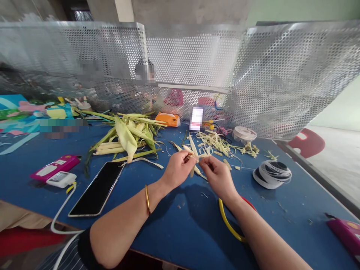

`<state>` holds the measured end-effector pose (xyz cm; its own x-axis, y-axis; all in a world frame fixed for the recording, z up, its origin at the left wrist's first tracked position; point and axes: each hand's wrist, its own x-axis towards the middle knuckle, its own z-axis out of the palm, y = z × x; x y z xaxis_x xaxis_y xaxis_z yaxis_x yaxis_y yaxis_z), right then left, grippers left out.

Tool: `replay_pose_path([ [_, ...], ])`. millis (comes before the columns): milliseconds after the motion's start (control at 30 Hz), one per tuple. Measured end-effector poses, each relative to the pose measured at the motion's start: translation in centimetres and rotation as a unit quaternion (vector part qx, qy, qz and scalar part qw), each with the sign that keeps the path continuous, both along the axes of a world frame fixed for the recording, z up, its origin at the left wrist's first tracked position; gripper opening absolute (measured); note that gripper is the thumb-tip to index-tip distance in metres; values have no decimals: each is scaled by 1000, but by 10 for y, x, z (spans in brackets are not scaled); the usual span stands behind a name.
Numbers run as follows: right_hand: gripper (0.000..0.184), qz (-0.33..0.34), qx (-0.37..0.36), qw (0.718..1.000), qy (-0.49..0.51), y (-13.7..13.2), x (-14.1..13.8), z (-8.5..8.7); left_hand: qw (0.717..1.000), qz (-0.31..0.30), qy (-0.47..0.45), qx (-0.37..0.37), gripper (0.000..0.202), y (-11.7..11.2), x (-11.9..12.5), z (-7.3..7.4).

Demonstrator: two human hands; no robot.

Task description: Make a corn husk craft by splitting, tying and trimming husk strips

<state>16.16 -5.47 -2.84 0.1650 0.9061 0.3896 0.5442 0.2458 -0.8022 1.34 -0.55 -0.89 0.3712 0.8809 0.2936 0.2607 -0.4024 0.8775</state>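
My left hand (180,167), with a gold bangle at the wrist, is closed in a pinch on a small bundle of pale corn husk strips (193,145). The strips fan out beyond its fingertips. Close beside it, my right hand (218,174) is pinched shut at the bundle's right side; what lies between its fingertips is too small to make out. A thin white thread runs toward this hand from a spool of white thread (271,175) on the right.
Green corn husks (126,138) are heaped at the left; shredded husk (216,142) lies behind my hands. A large black-screened phone (97,191), a magenta device (56,168), an orange packet (168,119), a lit phone (196,119) and a yellow-red ring (226,221) share the blue table. Perforated metal panels (191,60) stand behind.
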Motion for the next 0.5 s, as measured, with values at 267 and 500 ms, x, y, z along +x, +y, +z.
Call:
replay_pose_path([
  [267, 24, -58, 109, 945, -304, -16, -6, 15, 989, 31, 110, 97, 17, 2, 1, -1],
  [500, 17, -23, 24, 981, -190, -10, 16, 28, 979, -125, 142, 77, 15, -2, -3, 6],
])
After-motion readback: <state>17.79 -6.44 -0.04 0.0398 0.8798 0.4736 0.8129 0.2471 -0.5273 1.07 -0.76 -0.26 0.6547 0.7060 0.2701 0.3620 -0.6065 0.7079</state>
